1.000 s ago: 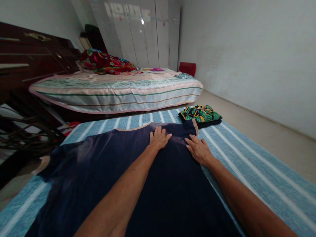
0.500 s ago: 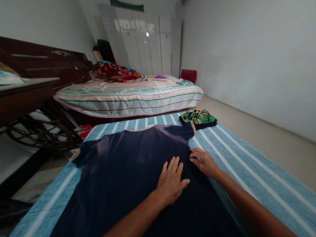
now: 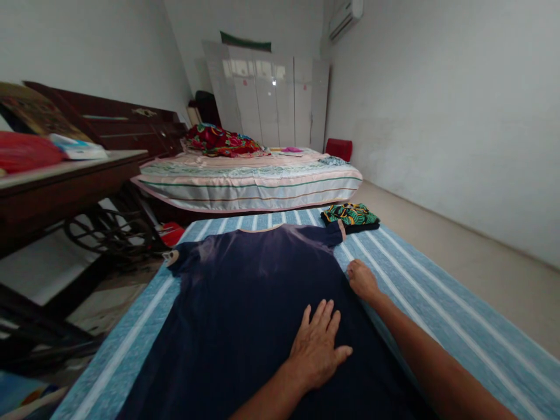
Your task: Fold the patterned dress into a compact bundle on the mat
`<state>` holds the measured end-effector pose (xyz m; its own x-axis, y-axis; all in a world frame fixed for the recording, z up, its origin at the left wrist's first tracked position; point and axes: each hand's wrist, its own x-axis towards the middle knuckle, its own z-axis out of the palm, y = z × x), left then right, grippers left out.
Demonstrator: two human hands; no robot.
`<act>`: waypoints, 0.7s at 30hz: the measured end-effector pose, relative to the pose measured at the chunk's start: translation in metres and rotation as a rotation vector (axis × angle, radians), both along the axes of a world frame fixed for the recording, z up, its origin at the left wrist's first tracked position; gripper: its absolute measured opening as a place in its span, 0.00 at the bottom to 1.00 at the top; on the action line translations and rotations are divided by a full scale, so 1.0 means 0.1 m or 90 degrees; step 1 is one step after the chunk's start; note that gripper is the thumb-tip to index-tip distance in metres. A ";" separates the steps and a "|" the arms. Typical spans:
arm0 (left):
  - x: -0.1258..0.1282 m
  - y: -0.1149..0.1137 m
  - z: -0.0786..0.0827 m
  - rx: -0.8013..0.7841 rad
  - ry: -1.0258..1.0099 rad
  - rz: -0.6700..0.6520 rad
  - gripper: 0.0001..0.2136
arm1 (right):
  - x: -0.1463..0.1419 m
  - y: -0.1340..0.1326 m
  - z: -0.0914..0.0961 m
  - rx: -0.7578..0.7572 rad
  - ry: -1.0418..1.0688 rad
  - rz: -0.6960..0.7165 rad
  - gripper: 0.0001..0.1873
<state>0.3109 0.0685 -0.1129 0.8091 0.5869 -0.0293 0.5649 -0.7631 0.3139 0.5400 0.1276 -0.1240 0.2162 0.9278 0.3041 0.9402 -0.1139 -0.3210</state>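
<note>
A dark navy short-sleeved T-shirt (image 3: 258,303) lies spread out on the bed, its neckline pointing away from me. Pale faded patches run across its shoulders, and the cuffs and collar are trimmed in beige. My left hand (image 3: 317,344) rests flat on the shirt's front, fingers outstretched. At the shirt's right side edge, below the sleeve, my right hand (image 3: 362,281) is closed with its fingers curled around the edge; the fingertips are hidden.
Blue-and-white striped bedding (image 3: 420,280) lies under the shirt. Folded green-and-black patterned clothes (image 3: 352,216) sit at its far right corner. Beyond stands another bed (image 3: 249,189) with a red floral blanket (image 3: 223,141). A treadle table (image 3: 74,181) is at the left.
My right hand's fingers have curled in from a looser pinch at the shirt's side edge. The left hand stays flat on the shirt. The view has turned left and tilted up.
</note>
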 end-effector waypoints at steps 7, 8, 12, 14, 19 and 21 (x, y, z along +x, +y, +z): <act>0.05 0.01 0.00 0.031 0.014 -0.001 0.35 | 0.38 -0.54 0.37 -0.009 0.008 -0.221 0.19; 0.06 0.01 0.00 0.036 0.015 0.000 0.34 | 0.31 -0.62 0.38 -0.010 0.006 -0.200 0.19; 0.04 -0.07 -0.01 0.046 0.008 -0.001 0.34 | -0.28 -0.97 0.31 -0.018 0.011 -0.001 0.15; 0.01 -0.14 -0.01 0.041 0.005 -0.013 0.32 | -0.58 -1.17 0.21 -0.022 0.033 0.171 0.19; -0.10 -0.34 -0.02 0.038 0.001 -0.031 0.31 | -0.80 -1.56 -0.04 -0.110 -0.028 0.220 0.29; -0.16 -0.40 -0.02 0.033 -0.002 -0.036 0.33 | -0.73 -1.62 -0.11 -0.105 -0.059 0.199 0.30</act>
<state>0.2947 0.0283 -0.1146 0.8411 0.5409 0.0028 0.5193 -0.8090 0.2755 0.4673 -0.0345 -0.1354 -0.1073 0.9828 0.1503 0.9620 0.1408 -0.2340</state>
